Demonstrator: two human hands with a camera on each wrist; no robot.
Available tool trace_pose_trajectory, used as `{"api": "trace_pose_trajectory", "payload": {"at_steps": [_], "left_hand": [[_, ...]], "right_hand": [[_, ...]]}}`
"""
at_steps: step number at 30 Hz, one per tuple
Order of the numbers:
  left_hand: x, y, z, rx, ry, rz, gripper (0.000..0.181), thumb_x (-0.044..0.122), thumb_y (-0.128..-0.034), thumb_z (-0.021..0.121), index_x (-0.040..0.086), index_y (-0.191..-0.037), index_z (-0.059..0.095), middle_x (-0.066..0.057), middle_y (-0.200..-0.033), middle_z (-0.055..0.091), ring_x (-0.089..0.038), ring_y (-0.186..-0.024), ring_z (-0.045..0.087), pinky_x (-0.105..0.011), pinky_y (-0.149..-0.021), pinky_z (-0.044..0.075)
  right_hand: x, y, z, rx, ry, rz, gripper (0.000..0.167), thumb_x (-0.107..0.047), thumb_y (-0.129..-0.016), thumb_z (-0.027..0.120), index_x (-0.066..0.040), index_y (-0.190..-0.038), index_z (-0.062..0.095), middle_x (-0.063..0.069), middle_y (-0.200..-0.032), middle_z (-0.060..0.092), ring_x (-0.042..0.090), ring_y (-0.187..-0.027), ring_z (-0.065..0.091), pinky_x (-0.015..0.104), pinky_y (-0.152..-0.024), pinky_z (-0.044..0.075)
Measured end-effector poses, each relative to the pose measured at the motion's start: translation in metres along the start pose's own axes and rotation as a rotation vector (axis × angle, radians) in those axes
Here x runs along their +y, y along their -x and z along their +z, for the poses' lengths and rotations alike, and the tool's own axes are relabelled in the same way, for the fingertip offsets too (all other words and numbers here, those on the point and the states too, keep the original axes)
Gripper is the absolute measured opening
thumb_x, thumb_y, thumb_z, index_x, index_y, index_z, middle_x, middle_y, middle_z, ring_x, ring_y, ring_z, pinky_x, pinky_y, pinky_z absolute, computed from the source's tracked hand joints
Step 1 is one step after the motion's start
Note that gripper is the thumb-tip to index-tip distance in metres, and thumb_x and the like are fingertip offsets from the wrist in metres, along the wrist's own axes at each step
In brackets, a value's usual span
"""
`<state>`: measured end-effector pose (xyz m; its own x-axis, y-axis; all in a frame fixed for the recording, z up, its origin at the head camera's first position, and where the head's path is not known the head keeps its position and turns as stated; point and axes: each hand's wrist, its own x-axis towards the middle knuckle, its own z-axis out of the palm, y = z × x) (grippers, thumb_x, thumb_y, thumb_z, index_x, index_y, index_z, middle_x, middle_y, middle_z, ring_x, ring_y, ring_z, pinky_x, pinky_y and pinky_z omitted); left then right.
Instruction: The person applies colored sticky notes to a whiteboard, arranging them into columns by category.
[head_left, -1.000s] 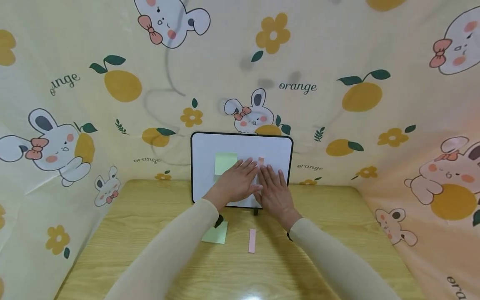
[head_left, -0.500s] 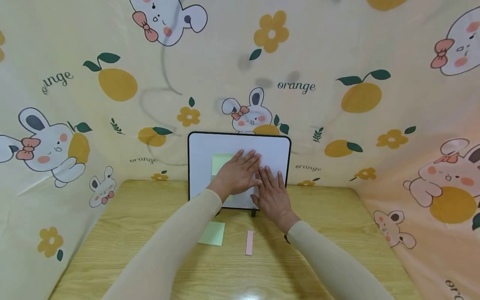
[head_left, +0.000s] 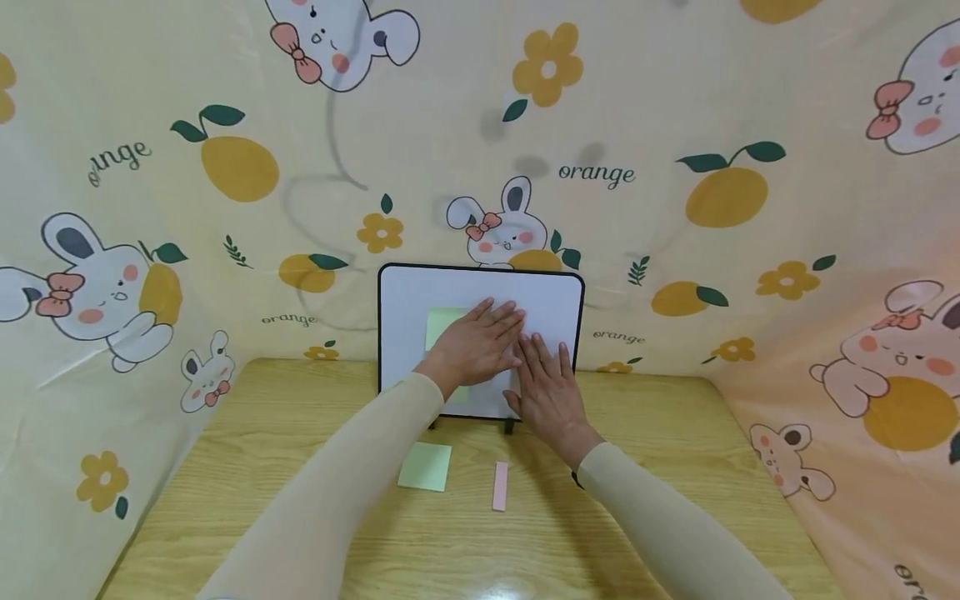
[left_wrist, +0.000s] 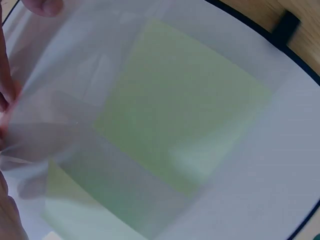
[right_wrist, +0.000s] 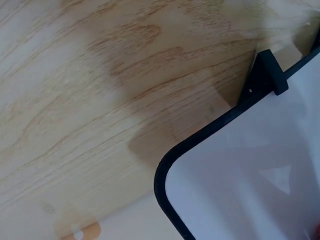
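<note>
Both hands lie with fairly straight fingers against a white, black-framed board [head_left: 405, 292] standing on the table. My left hand [head_left: 474, 346] covers the board's middle, partly over a green sticky note [head_left: 442, 323]. Beside it, fingertips close together, my right hand [head_left: 551, 392] rests on the right part. The left wrist view shows a second green sticky note [left_wrist: 185, 105] on the board and a sliver of pink strip [left_wrist: 14, 107] at the fingers. In the head view the hands hide that strip.
On the table [head_left: 660, 467] in front of the board lie a green sticky note [head_left: 425, 467] and a narrow pink strip [head_left: 499, 487]. Small black feet [right_wrist: 267, 75] hold the board up. A patterned cloth [head_left: 615, 233] with rabbits and oranges hangs behind and at the sides.
My left hand has slid slightly up and right, covering the pink strip that showed on the board one second ago. My right hand stays almost in place on the board.
</note>
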<state>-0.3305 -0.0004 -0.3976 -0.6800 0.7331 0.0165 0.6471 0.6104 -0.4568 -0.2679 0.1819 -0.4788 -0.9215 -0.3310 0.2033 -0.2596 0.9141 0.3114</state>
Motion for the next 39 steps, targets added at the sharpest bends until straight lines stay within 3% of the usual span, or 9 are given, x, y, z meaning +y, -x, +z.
{"api": "trace_pose_trajectory", "payload": {"at_steps": [3,9,16,24,31,39], "left_hand": [[-0.002,0.003,0.001,-0.002,0.0,-0.016,0.077,0.063,-0.1106,0.016,0.016,-0.17,0.009,0.003,-0.178,0.004,-0.017,-0.165,-0.002,-0.042,-0.136,-0.002],[0.002,0.003,0.003,0.043,0.029,0.015,0.076,0.062,-0.1113,0.017,0.014,-0.17,0.015,0.001,-0.178,0.008,-0.019,-0.166,0.001,-0.043,-0.136,0.0],[-0.002,0.005,0.009,0.037,0.041,-0.019,0.074,0.061,-0.1118,0.019,0.015,-0.17,0.01,0.002,-0.178,0.004,-0.018,-0.166,-0.002,-0.043,-0.136,-0.002],[0.012,0.009,0.019,0.045,0.019,0.014,0.073,0.059,-0.1126,0.018,0.014,-0.17,0.011,0.002,-0.178,0.007,-0.019,-0.166,0.001,-0.043,-0.136,0.001],[0.013,0.014,0.025,0.051,0.014,0.015,0.07,0.058,-0.1129,0.022,0.017,-0.17,0.017,0.004,-0.178,0.012,-0.018,-0.166,0.005,-0.042,-0.136,0.004],[0.013,0.022,0.03,0.067,0.084,0.006,0.071,0.059,-0.1125,0.025,0.015,-0.169,0.023,0.002,-0.177,0.018,-0.019,-0.165,0.008,-0.043,-0.136,0.005]], "right_hand": [[0.0,0.001,-0.001,-0.006,0.018,-0.007,0.085,-0.057,-0.109,0.044,-0.007,-0.17,0.012,0.008,-0.178,0.0,0.028,-0.165,-0.005,0.061,-0.133,0.002],[-0.001,0.004,-0.001,-0.028,0.035,-0.015,0.085,-0.058,-0.11,0.042,-0.007,-0.17,0.011,0.008,-0.177,-0.004,0.028,-0.165,-0.008,0.061,-0.133,0.001],[-0.001,0.004,0.001,-0.017,0.032,-0.015,0.084,-0.058,-0.11,0.042,-0.008,-0.17,0.012,0.007,-0.177,-0.002,0.027,-0.165,-0.008,0.061,-0.133,-0.001],[0.0,0.011,0.007,-0.006,0.011,-0.037,0.082,-0.056,-0.11,0.044,-0.007,-0.169,0.016,0.007,-0.178,0.002,0.028,-0.166,-0.003,0.061,-0.133,0.0],[0.002,0.014,0.01,-0.003,0.007,-0.035,0.082,-0.057,-0.11,0.043,-0.008,-0.17,0.016,0.007,-0.178,0.005,0.027,-0.166,-0.002,0.061,-0.133,0.001],[0.007,0.019,0.014,0.004,0.017,-0.034,0.08,-0.057,-0.11,0.043,-0.007,-0.169,0.021,0.008,-0.178,0.011,0.028,-0.166,0.002,0.061,-0.133,0.005]]}}
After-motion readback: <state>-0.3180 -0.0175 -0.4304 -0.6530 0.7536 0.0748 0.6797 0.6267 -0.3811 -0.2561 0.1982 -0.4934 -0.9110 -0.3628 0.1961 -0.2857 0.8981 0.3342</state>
